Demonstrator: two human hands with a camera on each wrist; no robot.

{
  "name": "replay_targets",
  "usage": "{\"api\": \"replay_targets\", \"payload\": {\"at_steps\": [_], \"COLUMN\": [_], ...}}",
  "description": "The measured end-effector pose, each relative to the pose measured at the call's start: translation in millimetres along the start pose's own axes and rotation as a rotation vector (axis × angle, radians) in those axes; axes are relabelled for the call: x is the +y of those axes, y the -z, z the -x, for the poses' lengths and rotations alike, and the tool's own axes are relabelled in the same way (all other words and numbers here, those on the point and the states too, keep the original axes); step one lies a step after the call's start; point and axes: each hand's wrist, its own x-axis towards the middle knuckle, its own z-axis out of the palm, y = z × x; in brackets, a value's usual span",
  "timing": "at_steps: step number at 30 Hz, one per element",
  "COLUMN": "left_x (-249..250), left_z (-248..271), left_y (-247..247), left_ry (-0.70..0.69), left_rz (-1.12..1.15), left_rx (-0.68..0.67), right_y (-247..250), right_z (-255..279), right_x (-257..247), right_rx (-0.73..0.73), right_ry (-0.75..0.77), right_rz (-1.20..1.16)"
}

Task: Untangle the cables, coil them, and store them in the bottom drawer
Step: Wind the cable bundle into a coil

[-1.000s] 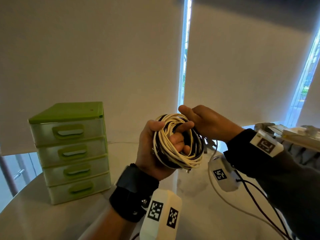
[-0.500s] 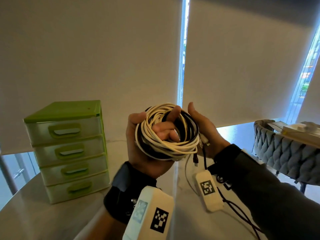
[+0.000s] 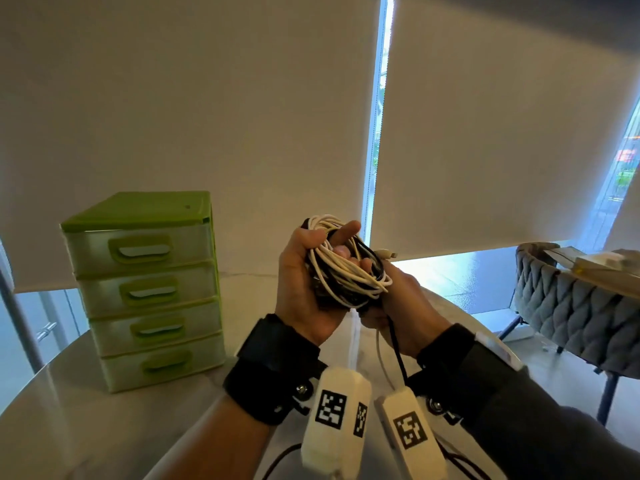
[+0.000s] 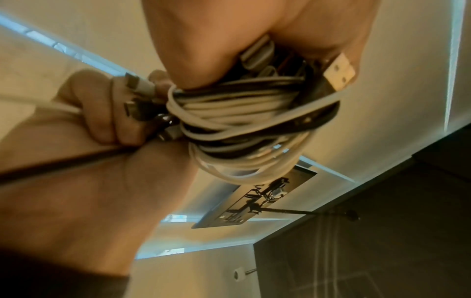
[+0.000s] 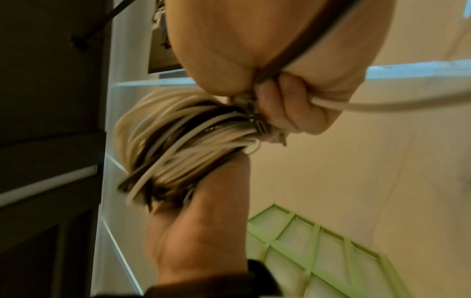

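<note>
left hand (image 3: 304, 289) grips coil (image 3: 346, 268), fingers through its middle | right hand (image 3: 398, 299), beside it a moment ago, now sits under it, fist closed on the loose ends (image 4: 142, 96) | coiling looks nearly finished | coil: white and black loops, held above table (image 3: 104, 427) | drawers (image 3: 145, 289) left, all closed

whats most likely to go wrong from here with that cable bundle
Both hands are busy: the left hand grips the coil and the right hand pinches the loose plug ends, while the bottom drawer is shut. Freeing a hand to open it may let the coil spring apart. A white connector sticks out and could snag on the drawer front.
</note>
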Motion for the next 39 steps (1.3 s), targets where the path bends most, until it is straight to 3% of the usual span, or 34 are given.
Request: {"api": "replay_targets", "payload": {"at_steps": [5,11,18,21,23,26,29,33,37,39], "left_x": [-6.0,2.0,8.3,9.0,13.8,28.1,44.5,51.5,37.3,26.6], "left_z": [-2.0,-6.9,-11.2,-11.0,-12.6,-18.6,-21.7,-12.2,0.5,-0.8], "left_y": [0.0,9.6,13.6,12.1,14.2,29.0,43.4,39.7,31.4,30.0], "left_ry": [-0.069,-0.163,-0.231,-0.337,-0.443,-0.533,-0.396,-0.176,0.153,0.311], "left_rz": [-0.092,-0.155,-0.243,-0.398,-0.508,-0.641,-0.676,-0.683,-0.591,-0.418], "left_rx": [0.023,0.107,0.08,0.103,0.196,0.339,0.367,0.161,-0.342,-0.472], "right_y": [0.8,-3.3,1.6,-2.8,-5.6,-11.5,-20.1,-31.3,-43.0,-45.3], "right_z": [5.1,23.8,48.5,62.7,72.9,89.3,98.0,88.4,68.7,55.6], "right_x": [6.8,9.9,-3.3,-8.0,-13.1,-28.6,-52.3,-90.8,-120.0,-126.1], "right_rx": [0.022,-0.014,-0.163,-0.265,-0.32,-0.427,-0.406,-0.277,-0.237,-0.202], "right_ry": [0.065,0.074,0.214,0.172,0.142,0.228,0.429,0.689,0.848,0.888], "right_rz": [0.064,0.445,1.04,1.095,1.108,1.211,1.324,1.24,1.197,1.245]}}
